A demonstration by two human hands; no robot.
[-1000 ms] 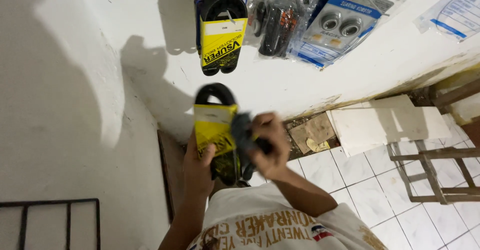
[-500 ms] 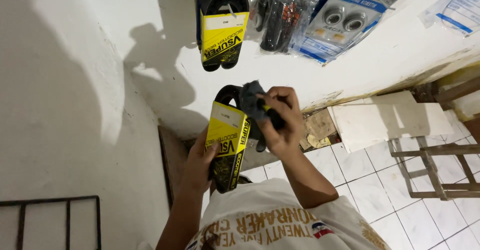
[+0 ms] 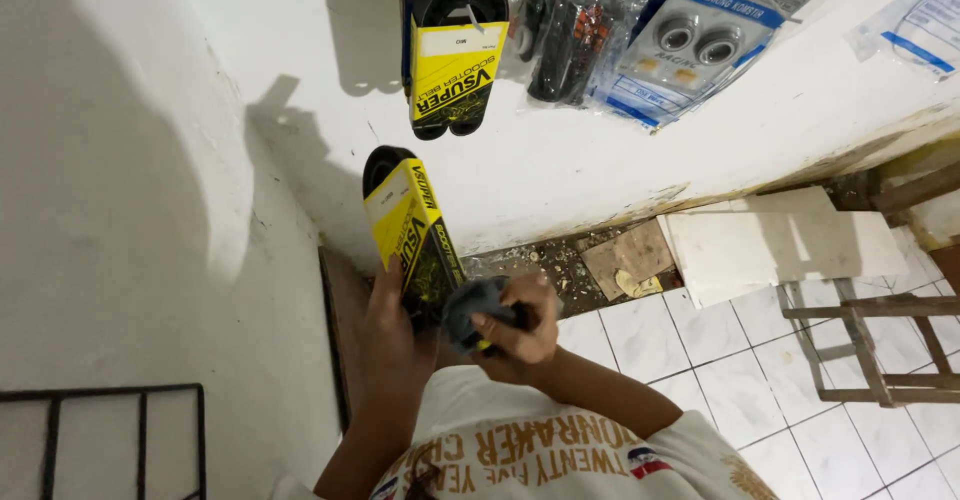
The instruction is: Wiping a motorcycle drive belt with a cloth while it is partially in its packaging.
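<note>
Two hands show, the left hand (image 3: 388,312) and the right hand (image 3: 518,322). There are two belts in yellow-and-black card sleeves: one belt in the hands (image 3: 410,222) and one hanging belt (image 3: 452,55) on the wall. One dark cloth (image 3: 468,312) sits in the right hand. Beside the hanging belt there are two clear plastic packets: one packet of dark parts (image 3: 562,35) and one blue-and-white packet (image 3: 695,35) that holds two round bearings. One more white packet (image 3: 925,15) shows at the upper right edge. On the floor lie one white board (image 3: 770,245) and one brown cardboard piece (image 3: 625,255). One wooden frame (image 3: 880,345) stands at the right.
</note>
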